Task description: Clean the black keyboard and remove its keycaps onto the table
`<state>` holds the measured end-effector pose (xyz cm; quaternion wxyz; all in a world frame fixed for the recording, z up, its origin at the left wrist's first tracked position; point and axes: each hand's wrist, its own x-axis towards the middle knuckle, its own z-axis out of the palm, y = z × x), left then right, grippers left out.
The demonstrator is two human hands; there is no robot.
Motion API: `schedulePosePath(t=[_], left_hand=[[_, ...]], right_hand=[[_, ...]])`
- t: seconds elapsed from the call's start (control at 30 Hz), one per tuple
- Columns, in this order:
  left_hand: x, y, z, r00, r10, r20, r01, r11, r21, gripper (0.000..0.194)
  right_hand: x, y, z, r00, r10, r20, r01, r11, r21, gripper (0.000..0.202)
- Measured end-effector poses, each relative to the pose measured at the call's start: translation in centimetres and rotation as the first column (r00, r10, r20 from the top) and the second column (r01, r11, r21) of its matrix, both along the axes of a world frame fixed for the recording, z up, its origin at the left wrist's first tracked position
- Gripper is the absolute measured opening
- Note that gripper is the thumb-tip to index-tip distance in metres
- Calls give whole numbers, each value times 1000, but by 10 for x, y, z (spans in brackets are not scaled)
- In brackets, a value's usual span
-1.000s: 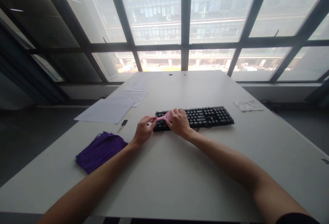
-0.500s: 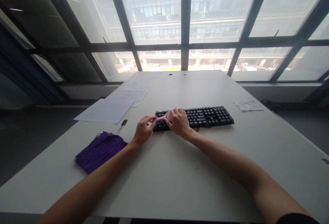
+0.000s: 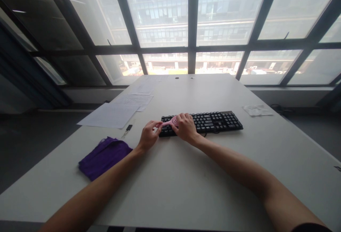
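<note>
A pink hairbrush with a round, spiral-patterned head lies over the left part of a black keyboard. My left hand pinches the end of its handle between thumb and fingers. The fingers of my right hand are closed over the right side of the head, hiding part of it and some keys. I cannot tell whether the brush touches the keys. Beside my left forearm lies a folded purple cloth.
A small black item with a thin strap lies left of my left hand. Printed papers lie along the table's left edge. A crumpled white tissue or packet is on the right. Windows stand beyond the white table.
The view has shifted very slightly. Both hands keep the same hold on the pink hairbrush, and nothing on the table has visibly moved.
</note>
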<state>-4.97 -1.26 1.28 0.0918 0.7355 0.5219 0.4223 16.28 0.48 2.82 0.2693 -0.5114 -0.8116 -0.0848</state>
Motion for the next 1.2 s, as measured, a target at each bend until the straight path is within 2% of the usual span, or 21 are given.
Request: schedulePosePath(t=[0.13, 0.3, 0.53, 0.63, 0.83, 1.2], left_hand=[[3, -3, 4, 1000, -10, 20, 9, 1000, 27, 23], [12, -12, 13, 998, -56, -4, 57, 993, 103, 20], [20, -20, 13, 981, -150, -125, 166, 977, 133, 11], [21, -20, 10, 976, -169, -134, 186, 975, 124, 10], [23, -15, 3, 970, -189, -152, 210, 969, 134, 22], [22, -14, 2, 958, -260, -125, 277, 948, 157, 21]], right_hand=[[4, 5, 3, 999, 40, -14, -40, 999, -20, 33], [22, 9, 6, 978, 148, -149, -150, 989, -2, 30], [43, 1, -8, 911, 276, -307, -284, 959, 21, 23], [48, -2, -13, 906, 305, -293, -306, 951, 43, 23], [51, -5, -16, 911, 343, -227, -338, 939, 59, 17], [52, -8, -21, 895, 341, -287, -315, 940, 135, 18]])
